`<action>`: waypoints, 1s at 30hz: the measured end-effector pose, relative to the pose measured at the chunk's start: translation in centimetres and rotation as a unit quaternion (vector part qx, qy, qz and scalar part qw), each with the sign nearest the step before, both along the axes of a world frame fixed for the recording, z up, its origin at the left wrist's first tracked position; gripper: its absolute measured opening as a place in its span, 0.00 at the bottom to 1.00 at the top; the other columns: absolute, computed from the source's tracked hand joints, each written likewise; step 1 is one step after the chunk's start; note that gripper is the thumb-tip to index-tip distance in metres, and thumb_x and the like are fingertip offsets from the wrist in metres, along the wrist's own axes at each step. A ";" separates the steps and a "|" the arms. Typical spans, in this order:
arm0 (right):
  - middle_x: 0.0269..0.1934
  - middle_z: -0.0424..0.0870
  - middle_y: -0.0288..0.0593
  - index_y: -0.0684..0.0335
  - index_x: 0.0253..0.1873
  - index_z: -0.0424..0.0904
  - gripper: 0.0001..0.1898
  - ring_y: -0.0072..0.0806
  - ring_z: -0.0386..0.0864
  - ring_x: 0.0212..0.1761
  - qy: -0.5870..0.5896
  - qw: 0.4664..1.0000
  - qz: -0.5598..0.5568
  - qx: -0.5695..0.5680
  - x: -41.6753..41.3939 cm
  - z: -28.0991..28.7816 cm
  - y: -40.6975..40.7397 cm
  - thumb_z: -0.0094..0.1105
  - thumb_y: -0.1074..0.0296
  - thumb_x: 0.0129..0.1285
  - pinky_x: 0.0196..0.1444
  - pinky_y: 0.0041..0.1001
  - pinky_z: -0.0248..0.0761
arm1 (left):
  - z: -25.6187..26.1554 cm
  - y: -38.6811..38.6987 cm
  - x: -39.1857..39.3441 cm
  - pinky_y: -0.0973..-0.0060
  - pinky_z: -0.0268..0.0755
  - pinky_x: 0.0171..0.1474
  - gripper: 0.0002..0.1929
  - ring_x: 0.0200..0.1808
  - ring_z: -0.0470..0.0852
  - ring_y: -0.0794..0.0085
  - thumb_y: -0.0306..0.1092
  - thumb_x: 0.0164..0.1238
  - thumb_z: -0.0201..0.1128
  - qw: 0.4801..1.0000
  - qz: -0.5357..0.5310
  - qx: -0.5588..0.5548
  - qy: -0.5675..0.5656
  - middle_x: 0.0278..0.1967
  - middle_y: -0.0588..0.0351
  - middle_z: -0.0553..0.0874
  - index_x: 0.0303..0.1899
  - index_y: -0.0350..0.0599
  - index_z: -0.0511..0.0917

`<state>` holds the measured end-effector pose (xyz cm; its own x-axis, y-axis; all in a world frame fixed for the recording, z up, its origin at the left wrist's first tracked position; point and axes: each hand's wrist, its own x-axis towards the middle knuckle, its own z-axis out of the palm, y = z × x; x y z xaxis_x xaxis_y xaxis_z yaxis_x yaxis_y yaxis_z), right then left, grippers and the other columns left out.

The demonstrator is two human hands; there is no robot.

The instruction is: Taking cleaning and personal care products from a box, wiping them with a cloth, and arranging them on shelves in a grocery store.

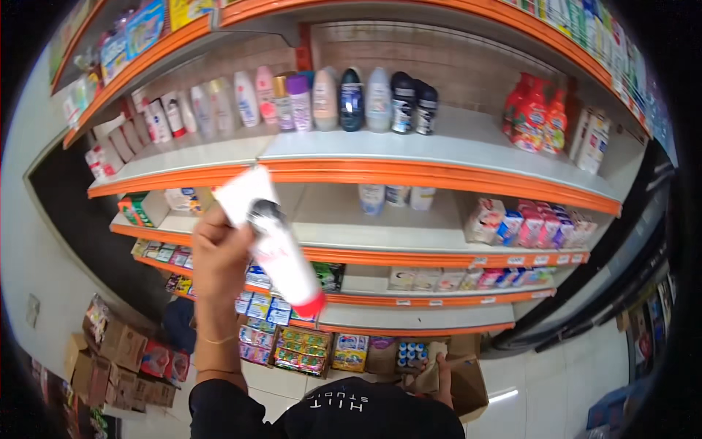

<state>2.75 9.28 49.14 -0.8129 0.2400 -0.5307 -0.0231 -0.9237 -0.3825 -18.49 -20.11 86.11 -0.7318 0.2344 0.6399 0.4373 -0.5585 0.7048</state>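
My left hand (222,247) is raised before the shelves, its fingers closed on a white squeeze tube with a red cap (285,263). The tube is blurred and tilted, cap end down. Low at the right, my right hand (443,376) grips a beige item (435,365), cloth or paper, beside an open cardboard box (470,384). Roll-on deodorants (351,101) and upright bottles (247,99) line the shelf above the tube. More white tubes (173,115) and small cartons stand at that shelf's left end.
Red pump bottles (532,118) stand at the upper shelf's right. Small cartons (532,228) fill the right of the shelf below. Orange shelf edges (439,173) project towards me. Boxes of sachets (301,348) sit low in front, and cardboard boxes (120,345) are stacked on the left.
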 end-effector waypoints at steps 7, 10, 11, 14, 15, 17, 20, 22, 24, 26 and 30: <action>0.20 0.73 0.40 0.62 0.33 0.71 0.20 0.32 0.73 0.20 -0.034 0.983 0.083 0.162 -7.1 -1.1 -3.8 0.51 0.46 0.58 0.24 0.31 0.70 | 7.2 -15.8 -9.5 0.78 0.73 0.34 0.09 0.33 0.78 0.76 0.28 0.63 0.53 0.947 0.315 -0.061 0.022 0.36 0.58 0.78 0.44 0.37 0.71; 0.20 0.74 0.40 0.61 0.33 0.71 0.20 0.31 0.73 0.20 -0.035 0.984 0.094 0.144 -10.0 -1.1 -6.9 0.53 0.47 0.57 0.24 0.30 0.70 | 9.1 -21.4 -14.6 0.78 0.74 0.33 0.13 0.34 0.79 0.77 0.28 0.56 0.62 0.908 0.415 -0.061 0.015 0.35 0.58 0.80 0.43 0.40 0.73; 0.20 0.74 0.40 0.61 0.33 0.71 0.20 0.31 0.73 0.20 -0.029 0.984 0.096 0.144 -10.7 -0.6 -8.3 0.53 0.47 0.57 0.24 0.30 0.70 | 9.3 -23.3 -16.5 0.78 0.74 0.31 0.16 0.32 0.80 0.76 0.28 0.53 0.64 0.908 0.417 -0.036 0.016 0.35 0.57 0.80 0.44 0.39 0.72; 0.22 0.74 0.40 0.61 0.35 0.70 0.17 0.30 0.74 0.22 -0.026 0.991 0.063 0.119 -13.3 -0.2 -13.2 0.53 0.50 0.58 0.25 0.27 0.71 | 10.4 -29.6 -21.8 0.78 0.73 0.27 0.19 0.31 0.79 0.76 0.27 0.50 0.66 0.849 0.525 -0.054 0.023 0.34 0.56 0.80 0.45 0.36 0.71; 0.22 0.74 0.40 0.61 0.35 0.70 0.17 0.30 0.74 0.22 -0.023 0.991 0.057 0.121 -14.6 -2.7 -13.9 0.53 0.50 0.58 0.25 0.27 0.71 | 10.9 -30.3 -23.6 0.79 0.73 0.27 0.20 0.31 0.79 0.76 0.27 0.50 0.66 0.845 0.529 -0.080 0.024 0.33 0.56 0.80 0.46 0.36 0.71; 0.23 0.74 0.41 0.61 0.35 0.70 0.17 0.30 0.74 0.23 -0.056 0.991 0.031 0.119 -16.8 -8.7 -15.1 0.52 0.51 0.58 0.26 0.27 0.71 | 11.8 -32.4 -26.9 0.80 0.72 0.26 0.21 0.31 0.79 0.75 0.29 0.51 0.66 0.849 0.516 -0.110 0.032 0.34 0.55 0.80 0.47 0.36 0.70; 0.27 0.77 0.42 0.61 0.39 0.72 0.17 0.33 0.76 0.27 -0.033 0.985 0.120 0.122 -18.7 -7.3 -19.3 0.52 0.51 0.58 0.29 0.30 0.72 | 12.6 -34.7 -30.6 0.81 0.71 0.25 0.19 0.31 0.79 0.75 0.29 0.53 0.64 0.883 0.438 -0.164 0.042 0.33 0.54 0.80 0.47 0.36 0.71; 0.29 0.77 0.42 0.61 0.41 0.73 0.17 0.34 0.76 0.29 -0.042 0.983 0.120 0.131 -20.1 -2.4 -22.5 0.52 0.52 0.58 0.31 0.31 0.72 | 12.7 -33.4 -33.4 0.80 0.70 0.24 0.12 0.26 0.77 0.76 0.28 0.52 0.65 0.873 0.439 -0.211 0.020 0.30 0.57 0.80 0.38 0.38 0.74; 0.31 0.76 0.42 0.60 0.46 0.69 0.17 0.34 0.74 0.28 -0.041 0.982 0.078 0.167 -21.8 -0.1 -25.0 0.54 0.55 0.57 0.32 0.32 0.69 | 12.9 -31.8 -35.1 0.79 0.71 0.24 0.11 0.25 0.76 0.77 0.26 0.48 0.66 0.895 0.380 -0.233 0.021 0.28 0.57 0.79 0.34 0.37 0.75; 0.31 0.76 0.42 0.60 0.46 0.70 0.17 0.34 0.74 0.28 -0.035 0.985 0.069 0.152 -23.6 0.1 -26.8 0.54 0.56 0.57 0.33 0.32 0.69 | 12.9 -32.8 -38.6 0.79 0.72 0.24 0.14 0.26 0.77 0.76 0.25 0.47 0.66 0.901 0.352 -0.239 0.080 0.28 0.57 0.79 0.38 0.35 0.74; 0.31 0.76 0.42 0.60 0.46 0.70 0.16 0.34 0.74 0.29 -0.054 0.993 0.038 0.094 -24.1 -1.3 -28.2 0.55 0.57 0.56 0.34 0.32 0.68 | 13.3 -31.7 -42.9 0.79 0.72 0.22 0.23 0.25 0.78 0.76 0.25 0.47 0.67 0.913 0.304 -0.251 0.105 0.27 0.57 0.77 0.46 0.32 0.70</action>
<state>-21.32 -18.87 47.89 -0.7728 0.2833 -0.5680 0.0948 -0.8333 -0.5446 -61.38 -51.83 99.43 -0.6981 0.1281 0.7045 0.7137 0.2031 0.6703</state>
